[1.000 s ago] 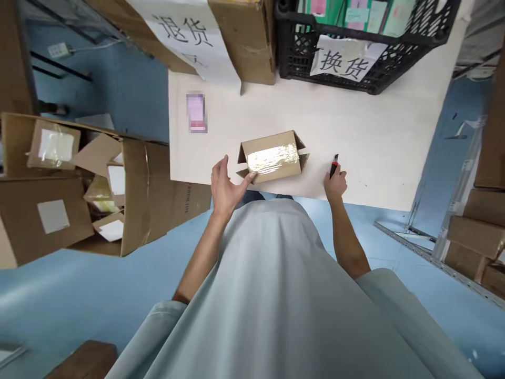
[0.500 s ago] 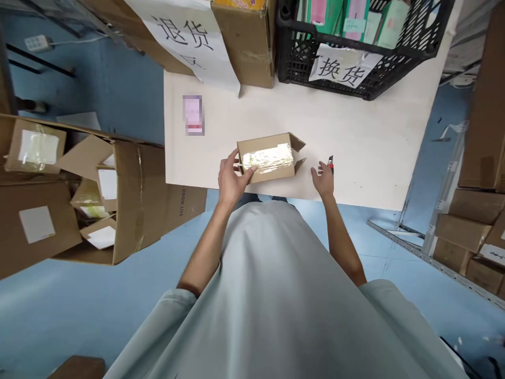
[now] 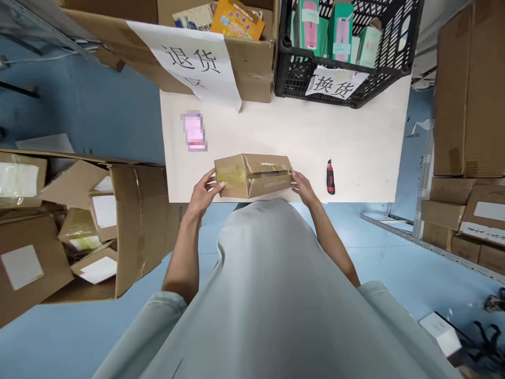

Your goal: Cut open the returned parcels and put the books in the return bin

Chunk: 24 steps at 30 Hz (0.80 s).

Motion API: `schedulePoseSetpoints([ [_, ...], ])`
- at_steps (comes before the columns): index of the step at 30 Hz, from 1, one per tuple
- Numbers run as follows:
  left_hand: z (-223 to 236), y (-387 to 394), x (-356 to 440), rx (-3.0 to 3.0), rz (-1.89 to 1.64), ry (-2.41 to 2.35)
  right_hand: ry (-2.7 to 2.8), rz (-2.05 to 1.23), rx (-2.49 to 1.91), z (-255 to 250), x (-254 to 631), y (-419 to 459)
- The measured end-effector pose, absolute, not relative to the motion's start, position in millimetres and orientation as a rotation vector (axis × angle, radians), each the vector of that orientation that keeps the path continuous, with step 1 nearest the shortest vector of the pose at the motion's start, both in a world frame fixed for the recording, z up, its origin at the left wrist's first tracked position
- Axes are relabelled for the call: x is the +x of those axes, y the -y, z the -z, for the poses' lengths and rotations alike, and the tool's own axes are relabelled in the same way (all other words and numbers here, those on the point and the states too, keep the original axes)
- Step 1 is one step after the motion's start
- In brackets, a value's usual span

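A small cardboard box (image 3: 266,181) is between my two hands near the front edge of the white table (image 3: 303,131). Tape covers its left face, and a narrow slit shows along a seam on the side toward me. My left hand (image 3: 204,193) grips the left end, thumb in front and fingers behind. At the right end, my right hand (image 3: 302,187) holds the corner with its fingertips. A red and black utility knife (image 3: 330,178) lies on the table to the right of my right hand, blade pointing away from me.
A large carton (image 3: 252,71) with a paper sign and a black plastic crate (image 3: 347,100) of green boxes stand at the table's back. A pixelated pink item (image 3: 194,131) lies at left. An open carton (image 3: 138,231) of parcels is left of the table; stacked boxes (image 3: 445,210) stand right.
The utility knife has left my right hand and lies on the table. My right hand has moved left onto the box, which is now turned, showing another side. The view has shifted.
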<state>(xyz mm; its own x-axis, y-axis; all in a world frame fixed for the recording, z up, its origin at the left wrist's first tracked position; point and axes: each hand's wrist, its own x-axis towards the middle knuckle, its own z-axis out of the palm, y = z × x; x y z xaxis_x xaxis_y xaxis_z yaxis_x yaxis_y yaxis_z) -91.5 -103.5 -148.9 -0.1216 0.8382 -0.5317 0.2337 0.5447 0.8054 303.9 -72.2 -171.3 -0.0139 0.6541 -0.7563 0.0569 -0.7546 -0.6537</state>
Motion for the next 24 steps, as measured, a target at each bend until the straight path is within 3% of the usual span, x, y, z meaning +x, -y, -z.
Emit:
schedulePoseSetpoints([
  [6,179,72,-110,0.969,-0.605,-1.446,0.879,-1.603,-1.923,147,291,77],
  [14,229,27,-67,0.757,-0.576,-1.331,1.134,-1.211,-2.096,128,293,68],
  [24,185,39,-83,1.081,-0.711,-1.436,1.156,-1.072,-2.138,128,268,62],
])
